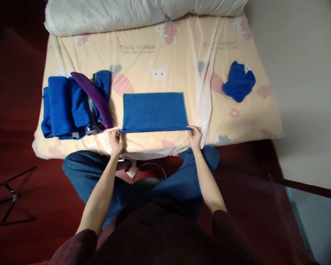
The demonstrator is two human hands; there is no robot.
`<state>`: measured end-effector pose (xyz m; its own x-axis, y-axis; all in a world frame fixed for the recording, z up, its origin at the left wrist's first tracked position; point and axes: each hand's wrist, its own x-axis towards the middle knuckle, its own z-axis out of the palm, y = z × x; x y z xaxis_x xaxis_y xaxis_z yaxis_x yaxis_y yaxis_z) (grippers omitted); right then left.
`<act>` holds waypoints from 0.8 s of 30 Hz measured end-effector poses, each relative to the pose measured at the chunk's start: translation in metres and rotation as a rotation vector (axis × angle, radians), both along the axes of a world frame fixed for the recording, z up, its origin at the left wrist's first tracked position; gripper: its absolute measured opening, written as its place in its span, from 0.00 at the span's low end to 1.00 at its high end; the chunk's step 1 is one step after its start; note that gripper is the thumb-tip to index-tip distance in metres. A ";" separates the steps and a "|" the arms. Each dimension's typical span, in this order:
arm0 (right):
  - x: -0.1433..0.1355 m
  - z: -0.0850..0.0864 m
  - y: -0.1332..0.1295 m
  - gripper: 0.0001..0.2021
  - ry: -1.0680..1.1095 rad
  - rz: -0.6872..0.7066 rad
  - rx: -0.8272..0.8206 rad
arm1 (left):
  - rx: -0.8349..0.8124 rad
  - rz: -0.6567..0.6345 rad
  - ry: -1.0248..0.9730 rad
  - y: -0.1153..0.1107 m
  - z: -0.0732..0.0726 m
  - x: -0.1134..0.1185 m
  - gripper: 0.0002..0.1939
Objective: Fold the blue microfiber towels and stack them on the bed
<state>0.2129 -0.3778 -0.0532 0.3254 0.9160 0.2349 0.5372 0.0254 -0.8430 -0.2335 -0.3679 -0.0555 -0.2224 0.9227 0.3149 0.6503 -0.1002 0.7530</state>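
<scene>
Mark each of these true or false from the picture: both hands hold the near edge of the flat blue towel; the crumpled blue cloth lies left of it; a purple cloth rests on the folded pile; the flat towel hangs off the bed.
1. Both the left hand and the right hand pinch the near corners of the flat blue towel: true.
2. The crumpled blue cloth lies left of it: false, it lies to the right.
3. A purple cloth rests on the folded pile: true.
4. The flat towel hangs off the bed: false, it lies spread on the sheet.
</scene>
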 end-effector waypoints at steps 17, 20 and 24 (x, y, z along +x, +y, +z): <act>-0.004 -0.014 0.013 0.24 -0.008 -0.212 -0.017 | 0.002 0.054 0.032 0.003 0.001 0.004 0.17; -0.006 -0.010 0.014 0.22 -0.026 -0.215 -0.049 | 0.006 0.039 0.072 0.005 0.002 0.005 0.16; -0.008 -0.004 0.014 0.20 -0.064 -0.210 -0.048 | -0.006 0.036 0.095 0.006 0.004 0.006 0.16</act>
<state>0.2047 -0.3635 -0.0572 0.4964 0.8402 0.2185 0.5788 -0.1327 -0.8046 -0.2276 -0.3616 -0.0520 -0.2246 0.9165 0.3310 0.7221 -0.0715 0.6880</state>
